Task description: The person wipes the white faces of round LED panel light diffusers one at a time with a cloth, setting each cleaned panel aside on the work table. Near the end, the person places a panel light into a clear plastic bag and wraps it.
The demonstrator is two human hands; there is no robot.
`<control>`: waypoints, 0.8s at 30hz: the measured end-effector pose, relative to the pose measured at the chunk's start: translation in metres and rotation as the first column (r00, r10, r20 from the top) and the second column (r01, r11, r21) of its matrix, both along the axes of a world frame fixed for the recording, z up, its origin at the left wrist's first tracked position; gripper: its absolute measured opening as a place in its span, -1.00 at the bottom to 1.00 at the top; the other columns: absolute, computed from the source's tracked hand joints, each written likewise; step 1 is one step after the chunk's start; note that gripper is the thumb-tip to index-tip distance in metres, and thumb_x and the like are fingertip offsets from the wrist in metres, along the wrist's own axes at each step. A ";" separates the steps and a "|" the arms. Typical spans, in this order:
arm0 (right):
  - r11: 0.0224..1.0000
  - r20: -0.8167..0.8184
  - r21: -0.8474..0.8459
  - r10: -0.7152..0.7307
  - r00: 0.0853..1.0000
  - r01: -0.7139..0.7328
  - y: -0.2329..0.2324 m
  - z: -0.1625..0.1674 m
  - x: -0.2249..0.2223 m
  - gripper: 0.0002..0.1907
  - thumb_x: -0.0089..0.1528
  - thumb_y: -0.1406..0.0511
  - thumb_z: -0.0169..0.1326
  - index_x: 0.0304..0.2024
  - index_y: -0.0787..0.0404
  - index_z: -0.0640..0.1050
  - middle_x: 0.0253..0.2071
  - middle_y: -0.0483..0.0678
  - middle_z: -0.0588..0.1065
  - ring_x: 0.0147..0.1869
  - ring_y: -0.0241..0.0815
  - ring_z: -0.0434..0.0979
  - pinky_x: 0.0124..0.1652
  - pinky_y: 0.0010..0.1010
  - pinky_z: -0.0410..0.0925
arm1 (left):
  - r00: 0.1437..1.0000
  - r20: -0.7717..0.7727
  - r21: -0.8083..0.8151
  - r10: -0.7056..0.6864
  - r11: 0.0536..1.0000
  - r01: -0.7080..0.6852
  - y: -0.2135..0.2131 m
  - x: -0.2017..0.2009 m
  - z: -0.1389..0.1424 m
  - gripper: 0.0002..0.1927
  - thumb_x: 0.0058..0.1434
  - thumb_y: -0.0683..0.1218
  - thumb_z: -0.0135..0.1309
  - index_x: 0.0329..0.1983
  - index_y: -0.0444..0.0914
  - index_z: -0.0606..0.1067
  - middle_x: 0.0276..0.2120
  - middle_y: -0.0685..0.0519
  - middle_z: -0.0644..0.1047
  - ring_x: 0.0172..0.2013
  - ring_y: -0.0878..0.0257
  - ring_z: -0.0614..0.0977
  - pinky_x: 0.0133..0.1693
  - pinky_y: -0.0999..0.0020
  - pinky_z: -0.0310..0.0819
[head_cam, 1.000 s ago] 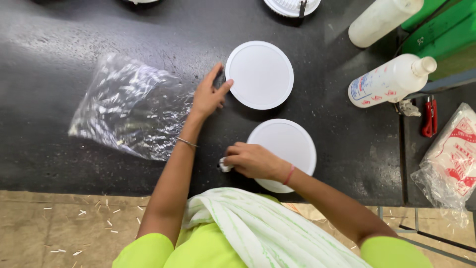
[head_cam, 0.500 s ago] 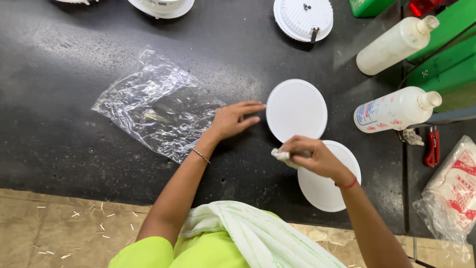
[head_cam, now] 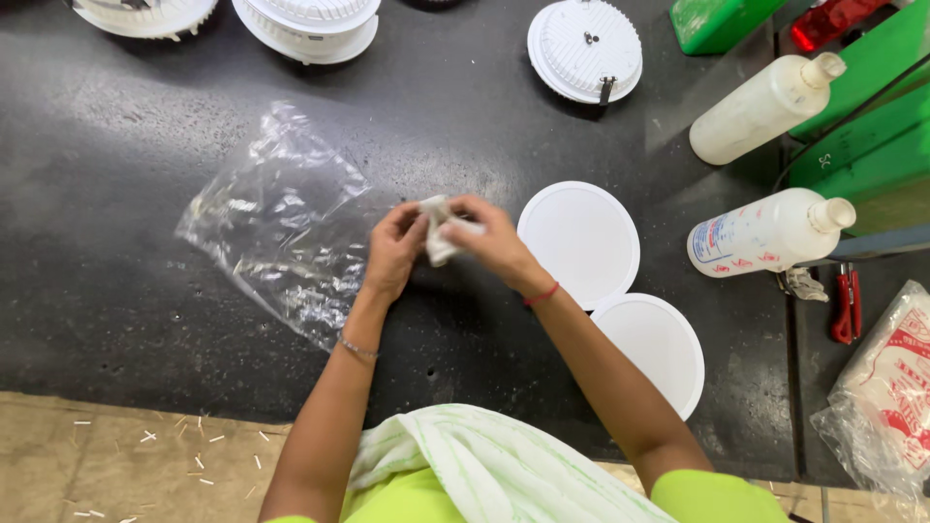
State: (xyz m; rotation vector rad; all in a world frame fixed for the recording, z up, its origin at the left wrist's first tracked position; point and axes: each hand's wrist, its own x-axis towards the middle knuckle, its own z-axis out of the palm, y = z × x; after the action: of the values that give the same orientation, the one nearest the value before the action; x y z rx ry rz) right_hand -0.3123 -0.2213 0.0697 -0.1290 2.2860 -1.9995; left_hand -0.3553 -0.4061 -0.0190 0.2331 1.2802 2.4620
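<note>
A small white rag [head_cam: 441, 230] is pinched between the left hand [head_cam: 395, 250] and right hand [head_cam: 494, 242]; it looks soft, light, best gripped at its edges.

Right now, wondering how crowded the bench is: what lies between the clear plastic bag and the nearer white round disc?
In the head view, both hands, left hand and right hand, holding a small white cloth, between plastic bag and white disc.

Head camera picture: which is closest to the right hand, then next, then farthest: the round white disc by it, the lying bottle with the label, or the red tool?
From the right hand, which holds a small white cloth with the left hand:
1. Round white disc, just to its right on the black table.
2. Labelled white bottle, farther right, on its side.
3. Red tool, farthest, near the right edge.
</note>
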 end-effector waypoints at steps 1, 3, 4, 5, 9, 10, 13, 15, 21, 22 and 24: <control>0.993 0.037 -0.027 0.113 0.993 -0.112 -0.001 -0.005 -0.007 -0.66 0.28 0.30 0.16 0.09 0.26 0.52 0.01 -0.09 0.53 0.12 -0.33 0.50 0.13 -0.46 0.36 | 0.998 0.007 -0.017 0.057 0.998 -0.057 -0.008 0.003 -0.001 -0.68 0.37 -0.08 0.12 0.13 -0.29 0.46 -0.09 0.03 0.58 -0.24 0.37 0.61 -0.23 0.50 0.58; 0.993 -0.078 0.120 0.015 0.997 -0.006 0.015 -0.008 -0.035 -0.71 0.27 0.28 0.17 0.04 0.22 0.59 -0.03 -0.10 0.57 0.03 -0.32 0.53 0.03 -0.45 0.39 | 0.988 0.014 0.004 0.155 0.988 -0.156 -0.025 0.006 -0.003 -0.76 0.38 -0.10 0.13 0.05 -0.28 0.46 -0.14 0.07 0.56 -0.26 0.38 0.58 -0.27 0.51 0.53; 0.981 -0.135 0.189 -0.029 0.990 0.054 0.030 -0.009 -0.052 -0.73 0.27 0.27 0.17 0.01 0.19 0.63 -0.05 -0.10 0.59 -0.02 -0.31 0.54 -0.02 -0.45 0.41 | 0.980 0.018 0.042 0.196 0.980 -0.196 -0.035 0.007 -0.002 -0.78 0.40 -0.11 0.13 0.04 -0.27 0.46 -0.16 0.10 0.54 -0.28 0.39 0.54 -0.29 0.51 0.47; 0.945 -0.233 0.275 -0.112 0.966 0.176 0.052 -0.007 -0.070 -0.76 0.25 0.28 0.21 -0.04 0.18 0.64 -0.07 -0.09 0.58 -0.06 -0.28 0.56 -0.06 -0.43 0.43 | 0.972 0.025 0.079 0.235 0.968 -0.237 -0.042 0.007 -0.002 -0.80 0.41 -0.12 0.14 0.03 -0.26 0.45 -0.18 0.12 0.52 -0.30 0.40 0.51 -0.31 0.52 0.42; 0.495 -0.648 0.563 -0.234 0.725 0.662 0.158 0.008 -0.117 -0.51 0.10 0.37 0.34 0.06 0.35 0.54 0.00 0.16 0.47 0.04 0.14 0.50 0.03 -0.19 0.39 | 0.964 0.156 0.267 0.214 0.931 -0.250 -0.056 0.009 0.001 -0.80 0.43 -0.11 0.12 0.03 -0.23 0.41 -0.23 0.15 0.47 -0.33 0.41 0.45 -0.25 0.47 0.41; 0.375 -0.695 0.613 -0.162 0.701 0.695 0.180 0.009 -0.117 -0.44 0.07 0.42 0.32 0.12 0.36 0.48 0.08 0.18 0.43 0.10 0.18 0.45 0.07 -0.15 0.37 | 0.964 0.159 0.262 0.212 0.933 -0.249 -0.055 0.009 0.002 -0.80 0.43 -0.11 0.11 0.04 -0.23 0.40 -0.21 0.15 0.47 -0.32 0.41 0.45 -0.24 0.46 0.41; 0.235 -0.702 0.700 0.055 0.710 0.674 0.216 0.007 -0.122 -0.32 0.00 0.46 0.33 0.17 0.31 0.42 0.14 0.12 0.40 0.19 0.19 0.40 0.10 -0.11 0.37 | 0.967 0.156 0.246 0.201 0.940 -0.236 -0.051 0.008 0.004 -0.80 0.42 -0.12 0.10 0.04 -0.24 0.41 -0.17 0.15 0.47 -0.30 0.41 0.45 -0.21 0.47 0.42; 0.222 -0.656 0.749 0.122 0.744 0.624 0.224 0.003 -0.119 -0.34 0.01 0.46 0.35 0.14 0.27 0.42 0.12 0.07 0.40 0.20 0.16 0.41 0.08 -0.12 0.38 | 0.969 0.150 0.229 0.197 0.946 -0.228 -0.048 0.006 0.006 -0.81 0.42 -0.13 0.10 0.04 -0.24 0.41 -0.15 0.14 0.48 -0.29 0.41 0.45 -0.21 0.48 0.42; 0.154 -0.542 0.839 0.158 0.826 0.521 0.222 -0.001 -0.114 -0.39 0.00 0.45 0.36 0.08 0.25 0.44 0.01 0.05 0.40 0.12 0.10 0.43 -0.01 -0.14 0.38 | 0.972 0.151 0.215 0.182 0.954 -0.212 -0.050 0.006 0.010 -0.80 0.42 -0.13 0.09 0.04 -0.26 0.42 -0.12 0.10 0.51 -0.25 0.40 0.48 -0.22 0.48 0.43; 0.138 -0.540 0.841 0.178 0.823 0.522 0.223 -0.002 -0.114 -0.39 0.01 0.45 0.36 0.09 0.25 0.44 0.00 0.04 0.40 0.11 0.10 0.43 -0.01 -0.15 0.39 | 0.972 0.153 0.212 0.181 0.954 -0.211 -0.051 0.007 0.010 -0.80 0.42 -0.13 0.09 0.04 -0.26 0.42 -0.11 0.11 0.51 -0.23 0.41 0.49 -0.22 0.49 0.43; 0.095 -0.532 0.846 0.211 0.820 0.524 0.224 -0.003 -0.115 -0.40 0.02 0.43 0.35 0.09 0.24 0.44 0.00 0.04 0.40 0.11 0.09 0.44 -0.01 -0.16 0.40 | 0.972 0.154 0.212 0.177 0.955 -0.208 -0.050 0.006 0.011 -0.79 0.41 -0.12 0.09 0.05 -0.27 0.42 -0.12 0.10 0.52 -0.23 0.41 0.50 -0.22 0.49 0.43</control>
State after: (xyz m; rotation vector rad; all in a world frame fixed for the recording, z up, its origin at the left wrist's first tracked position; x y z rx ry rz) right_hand -0.4271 0.0031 0.0662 -0.3376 3.5643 0.1965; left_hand -0.3494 -0.4560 -0.0082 -0.0027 1.0078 2.7394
